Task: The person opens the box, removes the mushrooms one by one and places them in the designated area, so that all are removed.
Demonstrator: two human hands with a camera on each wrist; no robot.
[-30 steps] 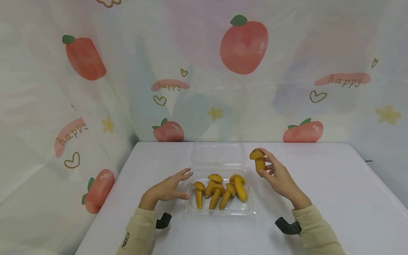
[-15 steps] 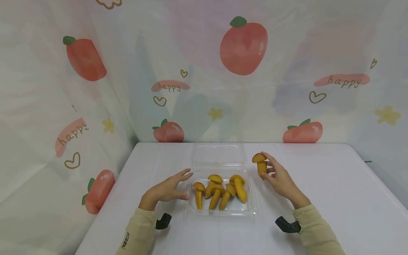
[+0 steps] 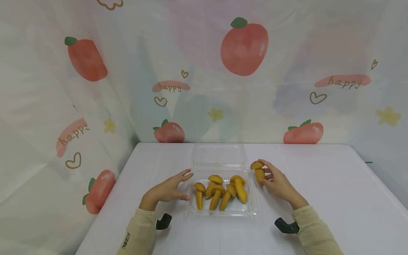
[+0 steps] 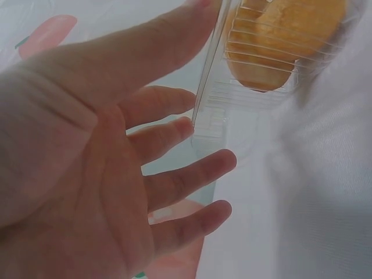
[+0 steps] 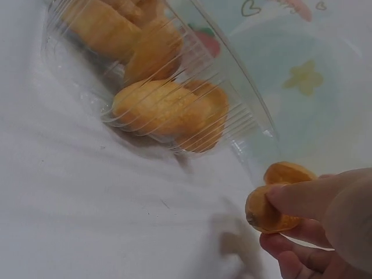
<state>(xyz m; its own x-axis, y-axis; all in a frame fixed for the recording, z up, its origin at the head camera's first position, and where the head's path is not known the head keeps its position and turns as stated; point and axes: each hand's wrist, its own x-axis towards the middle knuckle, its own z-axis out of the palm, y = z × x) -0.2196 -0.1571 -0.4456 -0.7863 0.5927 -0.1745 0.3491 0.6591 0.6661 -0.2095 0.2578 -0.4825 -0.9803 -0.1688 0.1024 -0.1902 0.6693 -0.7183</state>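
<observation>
A clear plastic clamshell box (image 3: 220, 213) stands on the table with its lid (image 3: 218, 154) folded back. Inside lie several yellow-brown mushrooms (image 3: 240, 193). Just right of the box, my right hand (image 3: 278, 182) pinches one mushroom (image 3: 259, 173) by cap and stem, cap uppermost. The right wrist view shows the thumb across this mushroom (image 5: 264, 212), with its shadow on the cloth beneath. My left hand (image 3: 167, 187) is held at the box's left side, fingers spread and holding nothing. In the left wrist view the thumb tip is at the box's rim; whether it touches, I cannot tell.
A white cloth covers the table (image 3: 318, 177). Behind and to the left hangs a printed fabric backdrop (image 3: 204, 53) with fruit and hearts. A dark curved piece (image 3: 287, 226) sticks out beside the right wrist, and a similar dark piece (image 3: 164, 221) beside the left.
My right hand has lowered toward the table with the mushroom in its fingers. The left hand and the mushrooms in the box have stayed where they were.
</observation>
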